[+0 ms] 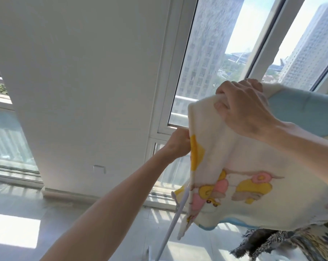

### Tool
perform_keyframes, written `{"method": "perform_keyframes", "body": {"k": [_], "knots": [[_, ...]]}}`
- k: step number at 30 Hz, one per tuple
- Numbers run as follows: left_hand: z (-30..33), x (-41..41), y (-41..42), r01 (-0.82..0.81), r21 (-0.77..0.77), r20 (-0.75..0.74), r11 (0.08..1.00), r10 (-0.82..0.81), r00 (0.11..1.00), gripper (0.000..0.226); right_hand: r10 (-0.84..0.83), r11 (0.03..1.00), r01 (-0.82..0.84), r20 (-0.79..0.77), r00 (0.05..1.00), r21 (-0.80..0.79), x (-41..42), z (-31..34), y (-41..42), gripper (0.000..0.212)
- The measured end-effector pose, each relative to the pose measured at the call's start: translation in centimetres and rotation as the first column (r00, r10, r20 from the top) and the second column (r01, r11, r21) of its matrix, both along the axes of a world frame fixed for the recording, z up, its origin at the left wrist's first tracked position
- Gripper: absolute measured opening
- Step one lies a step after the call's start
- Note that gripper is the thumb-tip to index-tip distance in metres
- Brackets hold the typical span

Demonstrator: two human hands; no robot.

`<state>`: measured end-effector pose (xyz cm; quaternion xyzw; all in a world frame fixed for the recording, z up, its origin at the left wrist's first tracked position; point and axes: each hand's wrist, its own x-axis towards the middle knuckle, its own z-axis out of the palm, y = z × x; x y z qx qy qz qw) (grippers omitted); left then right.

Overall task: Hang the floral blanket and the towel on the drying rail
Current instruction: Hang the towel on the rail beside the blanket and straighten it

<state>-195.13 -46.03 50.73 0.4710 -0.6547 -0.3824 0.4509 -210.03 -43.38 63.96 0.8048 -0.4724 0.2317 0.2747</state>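
Right hand [247, 110] bunching towel [234, 176] top; left hand [180, 144] pinching edge at 9 o'clock. Spread flat over rail [173, 223].

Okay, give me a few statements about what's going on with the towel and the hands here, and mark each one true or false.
1. The right hand grips the upper edge of the towel. True.
2. The towel is plain grey. False: it is cream with yellow and pink cartoon figures and a light blue border.
3. The left hand holds the towel's side edge. True.
4. The fringed patterned blanket lies above the towel. False: it shows below the towel, at the lower right.
5. Curtains cover the window. False: it is uncovered, with tall buildings visible outside.
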Motion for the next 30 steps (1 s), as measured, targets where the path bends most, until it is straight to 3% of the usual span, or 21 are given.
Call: {"method": "perform_keyframes", "body": {"k": [4, 7, 9, 11, 14, 17, 19, 22, 25, 27, 30], "knots": [[-1.9, 0.8, -0.5, -0.2, -0.051, 0.03, 0.978, 0.202, 0.979, 0.022, -0.004, 1.0, 0.003, -0.031, 1.0, -0.012, 0.3, -1.4, 0.2, 0.034], [-1.9, 2.8, -0.9, -0.4, -0.033, -0.082, 0.916, 0.397, 0.914, 0.015, 0.085, 0.991, -0.086, -0.024, 0.996, -0.099, 1.1, -2.9, 1.3, 0.036], [-1.3, 4.1, -1.3, -0.437, -0.028, -0.202, 0.899, 0.423, 0.883, 0.01, 0.202, 0.961, -0.219, -0.111, 0.973, -0.168, 1.7, -4.3, 2.2, 0.024], [-0.6, 5.2, -1.3, -0.47, -0.095, -0.249, 0.877, 0.437, 0.865, 0.016, 0.279, 0.951, -0.303, -0.257, 0.925, -0.058, 2.3, -6.1, 3.0, 0.027], [-0.1, 6.3, -1.0, -0.471, -0.134, -0.246, 0.872, 0.431, 0.868, 0.017, 0.235, 0.964, -0.148, -0.459, 0.857, 0.219, 2.9, -8.5, 3.8, 0.052], [-0.6, 6.7, -0.3, -0.393, -0.099, -0.204, 0.914, 0.368, 0.907, 0.014, 0.055, 0.97, 0.109, -0.633, 0.772, 0.217, 3.2, -10.0, 4.1, 0.034], [-1.0, 6.7, 0.1, -0.344, -0.089, -0.159, 0.935, 0.328, 0.931, 0.013, -0.012, 0.96, 0.195, -0.666, 0.746, 0.202, 3.5, -10.4, 4.4, 0.026], [-1.3, 6.4, 0.7, -0.244, -0.072, -0.119, 0.967, 0.234, 0.965, 0.014, -0.012, 0.971, 0.149, -0.581, 0.814, 0.189, 4.2, -10.3, 5.2, 0.026], [-0.5, 6.0, 1.3, -0.109, -0.027, -0.185, 0.994, 0.102, 0.977, 0.013, 0.054, 0.999, -0.047, -0.337, 0.94, 0.028, 4.0, -8.8, 5.5, 0.03], [1.0, 5.3, 1.9, -0.018, -0.033, -0.249, 0.999, 0.009, 0.969, 0.037, 0.089, 0.988, -0.113, -0.214, 0.973, -0.104, 3.1, -7.5, 4.9, 0.027], [3.7, 3.5, 2.5, 0.06, -0.115, -0.176, 0.992, -0.079, 0.981, 0.068, 0.037, 0.995, -0.046, -0.103, 0.994, -0.09, 1.8, -6.4, 4.4, 0.04]]}}
